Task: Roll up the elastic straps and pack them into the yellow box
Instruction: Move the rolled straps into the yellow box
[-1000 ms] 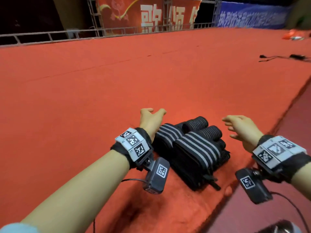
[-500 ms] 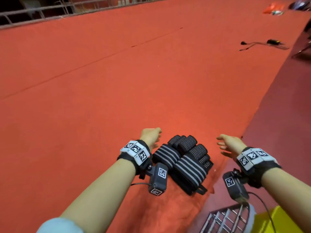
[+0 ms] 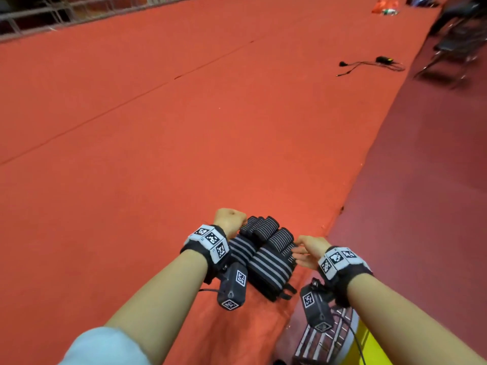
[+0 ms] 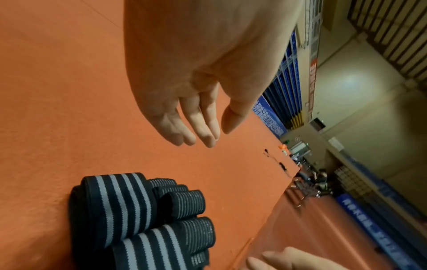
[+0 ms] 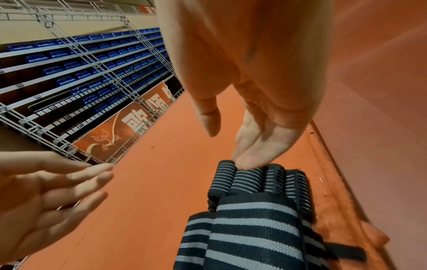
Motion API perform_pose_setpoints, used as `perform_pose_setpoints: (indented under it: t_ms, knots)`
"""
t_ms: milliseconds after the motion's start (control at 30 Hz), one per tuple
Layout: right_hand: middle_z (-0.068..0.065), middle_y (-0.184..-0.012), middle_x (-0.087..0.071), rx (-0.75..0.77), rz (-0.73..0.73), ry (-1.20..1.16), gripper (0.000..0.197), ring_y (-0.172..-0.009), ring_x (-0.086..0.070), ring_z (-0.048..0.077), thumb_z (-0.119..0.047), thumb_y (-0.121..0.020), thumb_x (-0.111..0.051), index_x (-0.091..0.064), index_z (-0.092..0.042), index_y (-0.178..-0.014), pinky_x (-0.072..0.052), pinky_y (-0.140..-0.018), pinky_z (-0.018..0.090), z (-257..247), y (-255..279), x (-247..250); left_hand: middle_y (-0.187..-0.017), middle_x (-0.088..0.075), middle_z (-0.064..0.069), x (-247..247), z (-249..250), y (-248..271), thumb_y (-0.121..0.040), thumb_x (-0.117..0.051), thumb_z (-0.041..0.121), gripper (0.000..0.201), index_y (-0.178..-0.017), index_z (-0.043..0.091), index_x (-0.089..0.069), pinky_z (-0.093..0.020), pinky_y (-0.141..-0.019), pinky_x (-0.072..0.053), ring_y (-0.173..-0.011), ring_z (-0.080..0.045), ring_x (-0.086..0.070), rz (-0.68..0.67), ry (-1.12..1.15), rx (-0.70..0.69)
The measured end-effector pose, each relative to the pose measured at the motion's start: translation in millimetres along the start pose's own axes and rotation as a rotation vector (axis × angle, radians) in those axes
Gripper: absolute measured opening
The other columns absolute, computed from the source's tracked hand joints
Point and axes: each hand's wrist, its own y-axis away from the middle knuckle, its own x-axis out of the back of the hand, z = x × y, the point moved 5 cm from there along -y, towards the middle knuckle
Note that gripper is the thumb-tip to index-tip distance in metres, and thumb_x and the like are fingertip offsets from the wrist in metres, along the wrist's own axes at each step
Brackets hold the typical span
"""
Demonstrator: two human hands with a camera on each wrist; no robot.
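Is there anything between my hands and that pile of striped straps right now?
Nothing visible. The left hand and right hand flank the pile of straps on the red carpet, both open, with only bare carpet and air between them and it.

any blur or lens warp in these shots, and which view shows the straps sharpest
Head view: top right corner smeared, red carpet seams bowed. Left wrist view: heavy fisheye tilt, left hand soft, straps fairly crisp. Right wrist view: straps' weave sharpest, left hand at the edge blurred.
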Motion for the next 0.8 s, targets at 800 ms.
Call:
perform_pose_setpoints:
  t_ms: [800]
  knots:
    - [0.009,-0.094,-0.068,-0.138,-0.118,0.138,0.03,-0.079,-0.067,0.014,-0.03,-0.088,-0.069,-0.058,-0.004,-0.094,-0.054,-0.054,0.019,16,-150,-19,-0.1,-0.066,-0.009,-126,-45,-181,-0.076,-0.079,0.011,0.03,-0.099,0.01,-0.059,-0.038,-0.093,-0.052,-0.099,-0.026,-0.064,-0.431,-0.662,0.133]
